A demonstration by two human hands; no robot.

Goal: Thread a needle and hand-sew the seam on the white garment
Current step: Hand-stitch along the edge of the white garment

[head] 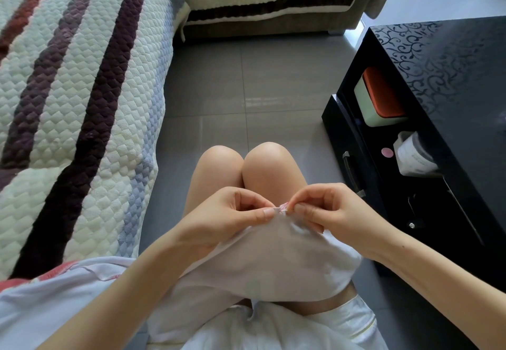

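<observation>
Off on my left, the quilted cream sofa cover with maroon and grey stripes is lying well apart from the work. Moving inward, my left grip is closing thumb and forefinger on the raised top fold of the white fabric garment, with the other fingers curling in behind. The rest of the garment is draping down across my thighs, just this side of my bare knees.

Right at the tip of that thumb, the garment's pink-trimmed seam edge is poking up. A thin silvery needle is showing as a short glint in the narrow gap between my two hands. Its long axis is running roughly across me, left to right.

Just to the right, my right grip is pinching thumb against forefinger at the needle's right-hand end. I am judging that this grip is holding the needle, though so little metal is showing that I am not certain. Any thread is too fine to make out.

The next stitch is turning on this: the seam edge is lying immediately left of my right grip, pinned in my left grip, with both hands equally close. The needle is pointing along that edge towards my left thumb.

Farther right, the glossy black tabletop with a scroll pattern is standing beside my legs, and an orange-lidded pale box is sitting on its lower shelf.
</observation>
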